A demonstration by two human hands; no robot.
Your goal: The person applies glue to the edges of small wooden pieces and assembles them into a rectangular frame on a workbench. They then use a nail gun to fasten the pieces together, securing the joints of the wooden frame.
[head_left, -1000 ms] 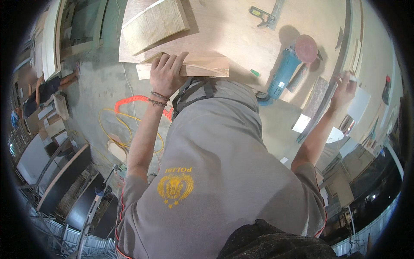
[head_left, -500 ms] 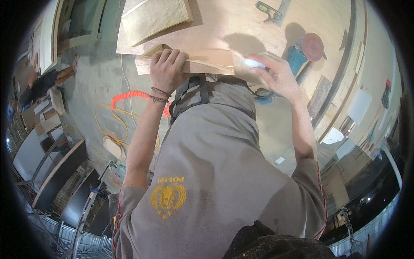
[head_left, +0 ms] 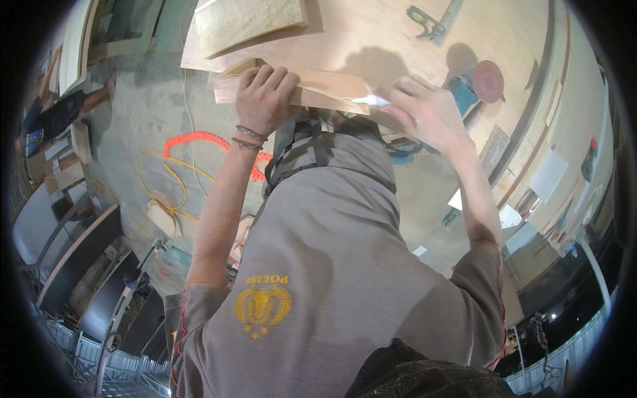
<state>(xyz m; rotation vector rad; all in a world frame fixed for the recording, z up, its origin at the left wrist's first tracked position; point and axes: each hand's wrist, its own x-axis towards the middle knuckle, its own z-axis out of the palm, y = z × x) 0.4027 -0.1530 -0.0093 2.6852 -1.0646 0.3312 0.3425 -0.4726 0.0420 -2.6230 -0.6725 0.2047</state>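
Note:
My left hand (head_left: 267, 99) is closed over a pale wooden piece (head_left: 340, 83) at the near edge of the wooden worktop (head_left: 358, 40). A long split or gap between thin layers shows along the piece's right part. In the fingers of my right hand (head_left: 424, 109) is a small white bottle (head_left: 375, 100) with a narrow tip. That tip points left and is at or just above the right end of the gap; whether it touches cannot be seen. Beyond my left hand lies a thick wooden block (head_left: 249, 28) on the worktop.
Right of my right hand rests a teal power sander (head_left: 462, 93) with a round reddish disc. A combination square (head_left: 431, 25) lies at the far side. An orange coiled hose (head_left: 199, 137) and yellow cord (head_left: 141, 174) are on the left floor. Another person's legs (head_left: 66, 119) show far left.
My right hand has brought the white bottle left, so its tip is now at the wood's gap. The left hand keeps its hold; the view has shifted slightly.

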